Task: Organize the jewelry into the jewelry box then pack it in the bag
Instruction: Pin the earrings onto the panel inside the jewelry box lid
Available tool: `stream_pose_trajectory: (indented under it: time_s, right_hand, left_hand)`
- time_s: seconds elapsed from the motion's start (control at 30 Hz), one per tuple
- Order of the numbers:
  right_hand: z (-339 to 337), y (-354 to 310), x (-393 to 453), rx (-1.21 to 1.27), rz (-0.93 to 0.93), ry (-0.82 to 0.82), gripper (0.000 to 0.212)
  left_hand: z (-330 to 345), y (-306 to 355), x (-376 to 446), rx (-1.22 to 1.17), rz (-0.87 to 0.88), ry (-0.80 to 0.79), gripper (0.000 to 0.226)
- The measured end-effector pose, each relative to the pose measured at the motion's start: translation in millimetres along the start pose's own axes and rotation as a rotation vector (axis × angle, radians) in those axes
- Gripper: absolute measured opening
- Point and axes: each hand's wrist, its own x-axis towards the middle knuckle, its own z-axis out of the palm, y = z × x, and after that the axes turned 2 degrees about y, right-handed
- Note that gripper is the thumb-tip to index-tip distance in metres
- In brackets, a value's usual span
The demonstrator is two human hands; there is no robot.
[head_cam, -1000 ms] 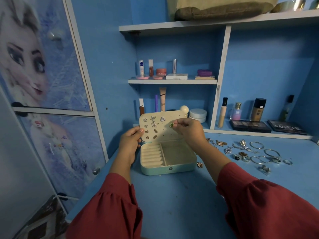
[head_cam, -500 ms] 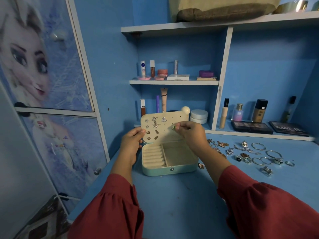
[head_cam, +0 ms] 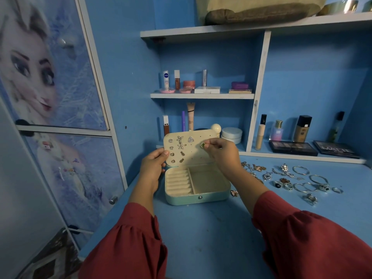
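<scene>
A mint-green jewelry box (head_cam: 197, 199) stands open on the blue desk, its cream lid (head_cam: 193, 156) upright with several earrings pinned on the left part. My left hand (head_cam: 154, 165) grips the lid's left edge. My right hand (head_cam: 221, 153) pinches a small green-stoned earring (head_cam: 202, 145) against the lid's upper right area. The ring rolls and the tray compartment inside the box hold nothing. Loose jewelry (head_cam: 291, 181), rings, bangles and brooches, lies on the desk to the right. A beige bag (head_cam: 259, 9) sits on the top shelf.
Cosmetics fill the shelves (head_cam: 202, 95) behind the box, and makeup palettes (head_cam: 292, 148) lie on the ledge at the right. A wardrobe door (head_cam: 50, 97) with a cartoon picture stands at the left. One small earring (head_cam: 234, 193) lies beside the box's right corner.
My right hand has kept the green earring at the lid, shifting it only slightly. The left hand stays on the lid's edge.
</scene>
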Motion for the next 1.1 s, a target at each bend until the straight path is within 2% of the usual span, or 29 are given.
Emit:
stream_pose_trajectory:
  time_s: [0.43, 0.63, 1.1]
  right_hand:
    - [2, -13, 5, 0.048, -0.031, 0.032, 0.01]
    - [-1, -12, 10, 0.039, -0.004, 0.013, 0.003]
    - [1, -15, 9, 0.033, -0.022, 0.017, 0.001]
  left_hand:
    - [0, 3, -2, 0.009, -0.002, 0.006, 0.023]
    - [1, 3, -4, 0.0, 0.002, 0.004, 0.021]
    - [1, 3, -3, 0.002, -0.004, 0.009, 0.025]
